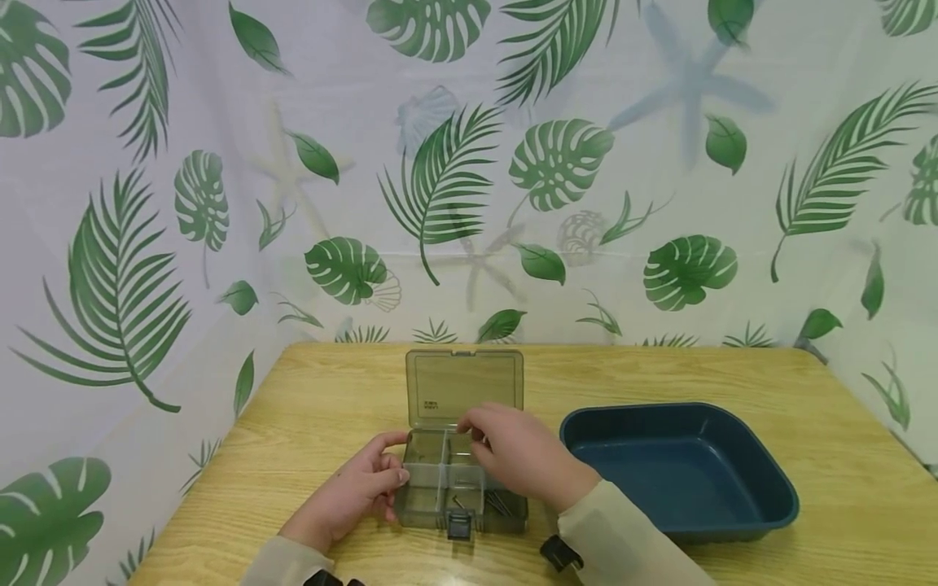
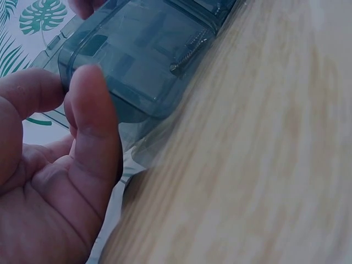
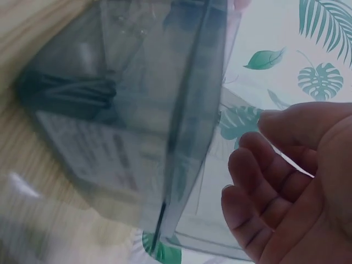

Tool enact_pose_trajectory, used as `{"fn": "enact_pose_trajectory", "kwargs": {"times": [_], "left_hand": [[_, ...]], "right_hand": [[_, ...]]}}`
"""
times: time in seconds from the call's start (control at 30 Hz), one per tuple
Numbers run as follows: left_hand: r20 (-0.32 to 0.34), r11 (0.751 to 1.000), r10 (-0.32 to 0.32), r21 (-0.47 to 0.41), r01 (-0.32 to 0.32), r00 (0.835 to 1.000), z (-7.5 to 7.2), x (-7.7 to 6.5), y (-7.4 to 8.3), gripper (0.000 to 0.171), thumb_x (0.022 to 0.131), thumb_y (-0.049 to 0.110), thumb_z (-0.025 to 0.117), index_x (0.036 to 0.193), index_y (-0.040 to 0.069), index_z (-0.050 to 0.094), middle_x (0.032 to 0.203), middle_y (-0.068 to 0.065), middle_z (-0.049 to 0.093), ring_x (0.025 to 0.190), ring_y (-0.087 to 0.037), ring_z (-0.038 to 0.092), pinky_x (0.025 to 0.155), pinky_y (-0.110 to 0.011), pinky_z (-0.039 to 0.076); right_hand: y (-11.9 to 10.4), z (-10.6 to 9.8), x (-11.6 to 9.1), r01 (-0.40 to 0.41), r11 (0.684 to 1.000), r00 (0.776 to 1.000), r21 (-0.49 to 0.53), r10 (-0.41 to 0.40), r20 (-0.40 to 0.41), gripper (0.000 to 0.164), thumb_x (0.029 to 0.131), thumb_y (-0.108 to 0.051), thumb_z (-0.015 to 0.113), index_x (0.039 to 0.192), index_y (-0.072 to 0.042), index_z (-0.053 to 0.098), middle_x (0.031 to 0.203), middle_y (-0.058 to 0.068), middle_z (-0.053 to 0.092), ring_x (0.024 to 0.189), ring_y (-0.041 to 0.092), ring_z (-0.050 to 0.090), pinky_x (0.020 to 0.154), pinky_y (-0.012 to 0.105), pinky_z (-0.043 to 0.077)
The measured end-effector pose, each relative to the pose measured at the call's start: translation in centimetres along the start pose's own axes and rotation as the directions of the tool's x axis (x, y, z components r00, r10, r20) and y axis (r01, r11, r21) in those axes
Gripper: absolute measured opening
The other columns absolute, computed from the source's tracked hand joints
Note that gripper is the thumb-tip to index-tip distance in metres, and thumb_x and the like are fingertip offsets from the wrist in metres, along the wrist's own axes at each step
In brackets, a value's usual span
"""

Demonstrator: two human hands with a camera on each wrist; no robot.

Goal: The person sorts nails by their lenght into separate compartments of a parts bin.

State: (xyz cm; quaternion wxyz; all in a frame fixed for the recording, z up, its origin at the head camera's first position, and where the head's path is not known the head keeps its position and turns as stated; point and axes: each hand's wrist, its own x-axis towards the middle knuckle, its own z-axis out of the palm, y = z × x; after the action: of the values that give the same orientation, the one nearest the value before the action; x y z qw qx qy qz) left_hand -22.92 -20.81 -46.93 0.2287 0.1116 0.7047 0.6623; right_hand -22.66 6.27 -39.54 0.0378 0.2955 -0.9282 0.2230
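Observation:
A see-through grey compartment box (image 1: 419,498) stands on the table with its hinged lid (image 1: 465,382) raised at the back. My left hand (image 1: 357,487) holds the box by its left wall, thumb at the near side. Over the back right part of the box is my right hand (image 1: 523,454), fingers loosely bent. In the right wrist view nothing shows between its thumb and fingers. Several screws (image 1: 498,503) lie in the front right compartment. One screw (image 2: 188,55) shows through the wall in the left wrist view. Part of the back right compartment is hidden under my right hand.
A dark blue tub (image 1: 787,496) stands right of the box, close to my right forearm. Both rest on a wood-grain table (image 1: 330,391). A leaf-patterned curtain (image 1: 469,163) hangs behind the table and along its sides.

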Motion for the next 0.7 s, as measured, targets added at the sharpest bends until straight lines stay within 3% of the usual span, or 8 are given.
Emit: {"fn": "enact_pose_trajectory", "kwargs": {"times": [0.23,0.4,0.57,0.7], "left_hand": [[0.013,0.999,0.011,0.031,-0.012,1.0,-0.1,0.0,0.1,0.066,0.102,0.015,0.061,0.157,0.007,0.026,0.094,-0.01,0.051,0.069,-0.018,0.051,0.061,-0.037,0.058],[-0.022,0.997,0.011,0.074,-0.009,1.0,-0.6,0.0,0.9,0.065,0.102,0.018,0.06,0.157,0.004,0.027,0.105,-0.015,0.053,0.077,-0.022,0.055,0.067,-0.038,0.057],[-0.134,0.994,0.021,0.113,-0.006,0.991,-1.0,0.2,2.6,0.067,0.103,0.034,0.059,0.156,0.005,0.031,0.129,-0.02,0.052,0.103,-0.027,0.058,0.083,-0.041,0.056],[-0.19,0.984,0.045,0.178,-0.01,0.981,-1.4,0.1,3.9,0.061,0.107,0.044,0.048,0.156,0.01,0.034,0.147,-0.02,0.046,0.126,-0.032,0.053,0.097,-0.044,0.052]], "right_hand": [[0.9,-0.8,-1.2,-0.118,0.988,0.992,0.096,0.113,0.056,0.036,0.099,-0.023,0.066,0.133,-0.012,0.062,0.121,0.003,0.063,0.106,0.02,0.062,0.082,0.041,0.055],[1.8,-1.5,-2.3,-0.219,0.959,0.976,0.179,0.214,0.046,0.046,0.099,-0.027,0.065,0.143,-0.015,0.055,0.128,0.004,0.059,0.111,0.022,0.06,0.086,0.043,0.054],[3.2,-2.3,-3.0,-0.284,0.931,0.957,0.231,0.291,0.004,0.053,0.099,-0.024,0.064,0.149,-0.016,0.048,0.137,0.006,0.054,0.114,0.024,0.058,0.086,0.044,0.053],[4.1,-2.9,-3.2,-0.297,0.92,0.952,0.255,0.307,0.002,0.061,0.099,-0.025,0.064,0.155,-0.014,0.039,0.144,0.009,0.049,0.118,0.027,0.057,0.087,0.047,0.054]]}}
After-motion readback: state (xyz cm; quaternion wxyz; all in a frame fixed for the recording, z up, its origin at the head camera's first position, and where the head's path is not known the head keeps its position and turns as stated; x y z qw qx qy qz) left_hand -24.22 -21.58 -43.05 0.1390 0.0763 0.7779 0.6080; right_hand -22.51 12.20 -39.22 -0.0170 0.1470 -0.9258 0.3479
